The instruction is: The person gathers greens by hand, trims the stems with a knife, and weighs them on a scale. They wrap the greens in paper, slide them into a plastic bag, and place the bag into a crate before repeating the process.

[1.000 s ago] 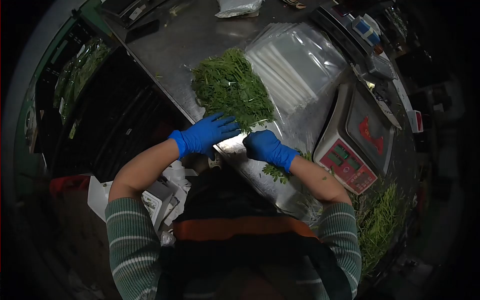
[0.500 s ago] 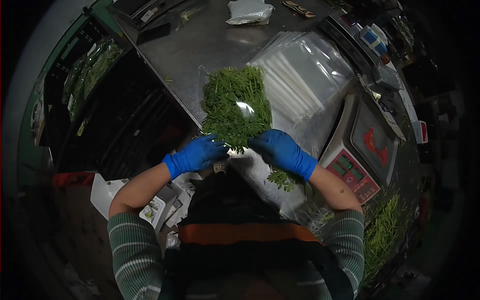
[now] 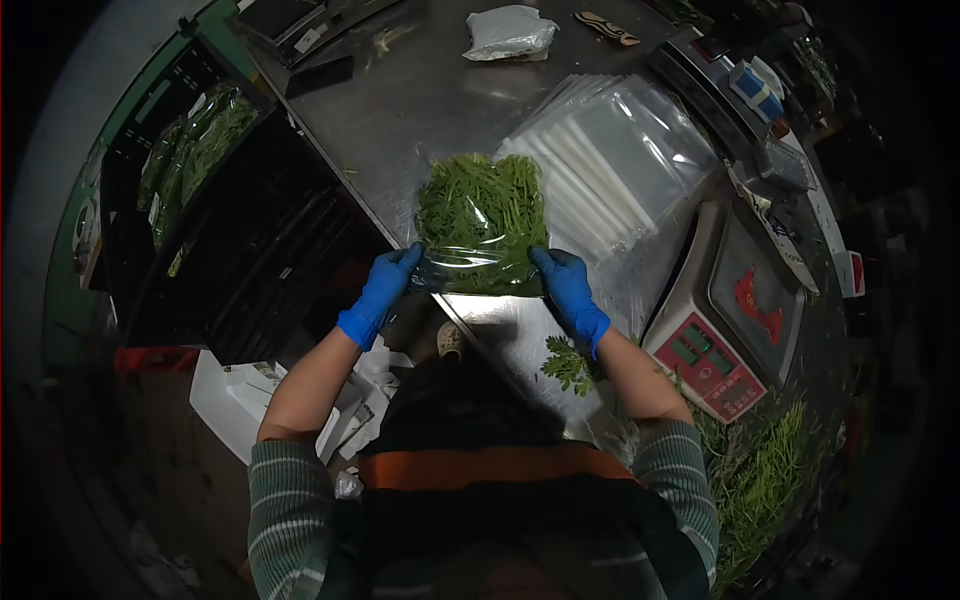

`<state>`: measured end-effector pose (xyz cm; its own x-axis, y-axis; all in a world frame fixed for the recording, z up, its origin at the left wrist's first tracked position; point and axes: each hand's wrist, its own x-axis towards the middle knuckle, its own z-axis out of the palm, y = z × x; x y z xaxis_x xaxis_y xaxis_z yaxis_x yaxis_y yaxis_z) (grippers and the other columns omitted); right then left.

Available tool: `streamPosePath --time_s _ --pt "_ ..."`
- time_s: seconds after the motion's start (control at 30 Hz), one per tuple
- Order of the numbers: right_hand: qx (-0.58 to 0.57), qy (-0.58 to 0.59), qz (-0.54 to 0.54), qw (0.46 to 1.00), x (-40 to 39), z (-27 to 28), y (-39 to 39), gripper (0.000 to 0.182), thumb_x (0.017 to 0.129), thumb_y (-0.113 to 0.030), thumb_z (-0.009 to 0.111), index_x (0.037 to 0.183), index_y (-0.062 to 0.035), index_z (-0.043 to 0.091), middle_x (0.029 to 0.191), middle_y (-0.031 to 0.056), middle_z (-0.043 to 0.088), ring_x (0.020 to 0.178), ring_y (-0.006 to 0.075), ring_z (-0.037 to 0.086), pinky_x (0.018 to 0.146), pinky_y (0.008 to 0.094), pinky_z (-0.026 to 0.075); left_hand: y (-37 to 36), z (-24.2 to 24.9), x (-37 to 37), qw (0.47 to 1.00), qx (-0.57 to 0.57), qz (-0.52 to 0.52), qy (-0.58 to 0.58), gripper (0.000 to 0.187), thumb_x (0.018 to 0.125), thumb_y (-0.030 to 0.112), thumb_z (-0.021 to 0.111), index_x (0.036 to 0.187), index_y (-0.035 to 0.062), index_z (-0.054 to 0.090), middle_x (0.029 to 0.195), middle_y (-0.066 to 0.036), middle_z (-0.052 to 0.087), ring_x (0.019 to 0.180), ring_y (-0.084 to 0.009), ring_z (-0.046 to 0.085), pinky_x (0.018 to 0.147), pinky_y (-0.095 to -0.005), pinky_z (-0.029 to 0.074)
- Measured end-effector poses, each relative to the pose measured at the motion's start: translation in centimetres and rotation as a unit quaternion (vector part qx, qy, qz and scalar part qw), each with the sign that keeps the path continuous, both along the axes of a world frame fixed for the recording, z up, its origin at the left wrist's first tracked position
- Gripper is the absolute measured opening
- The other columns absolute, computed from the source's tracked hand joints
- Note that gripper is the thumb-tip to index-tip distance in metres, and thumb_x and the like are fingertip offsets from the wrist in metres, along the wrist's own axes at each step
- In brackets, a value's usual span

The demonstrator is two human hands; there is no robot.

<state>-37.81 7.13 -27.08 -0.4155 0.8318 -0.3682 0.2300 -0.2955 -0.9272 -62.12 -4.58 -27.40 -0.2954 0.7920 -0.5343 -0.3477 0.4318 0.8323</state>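
Note:
A clear plastic bag packed with leafy greens point(image 3: 480, 215) is held up in front of me over the table's near edge. My left hand point(image 3: 388, 285), in a blue glove, pinches the bag's lower left corner. On the other side my right hand point(image 3: 566, 285), gloved the same way, grips the lower right corner, thumb on top. The near part of the bag is smooth, shiny film stretched between both hands. Below my right hand a loose leafy sprig point(image 3: 570, 364) lies on the metal table point(image 3: 420, 110).
Flat clear bags point(image 3: 620, 150) lie fanned out beyond my right hand. A red-fronted scale point(image 3: 715, 365) stands to the right, with loose greens point(image 3: 770, 490) nearer me. A black crate point(image 3: 215, 235) holding bagged greens is on the left. A white package point(image 3: 510, 33) lies at the back.
Both hands have shifted outward to the bag's corners. The film at the near end now lies taut over the greens, where leaves stuck out before.

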Motion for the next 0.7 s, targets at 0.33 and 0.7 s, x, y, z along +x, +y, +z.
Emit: streamPosePath --time_s 0.33,0.7 --pt "0.28 -0.207 -0.108 0.931 -1.1 1.0 1.5 0.043 0.068 -0.033 0.067 0.085 0.0055 0.058 0.074 0.0082 0.06 0.063 0.0187 0.055 0.058 0.0279 0.042 2.5 5.6 0.0 0.775 -0.191 -0.206 0.566 0.044 0.066 0.041 0.064 0.094 0.0073 0.059 0.082 -0.012 0.061 0.067 -0.029 0.058 0.061 -0.0361 0.045" --pt "0.579 -0.168 0.284 0.745 -11.1 16.3 -4.3 0.015 0.066 -0.012 0.058 0.078 -0.0036 0.059 0.074 0.0112 0.059 0.064 0.024 0.06 0.053 0.0336 0.047 1.1 8.9 2.2 0.936 0.259 0.061 -0.231 0.056 0.075 0.037 0.053 0.121 0.0066 0.039 0.117 -0.012 0.046 0.099 -0.0257 0.05 0.084 -0.0383 0.04"
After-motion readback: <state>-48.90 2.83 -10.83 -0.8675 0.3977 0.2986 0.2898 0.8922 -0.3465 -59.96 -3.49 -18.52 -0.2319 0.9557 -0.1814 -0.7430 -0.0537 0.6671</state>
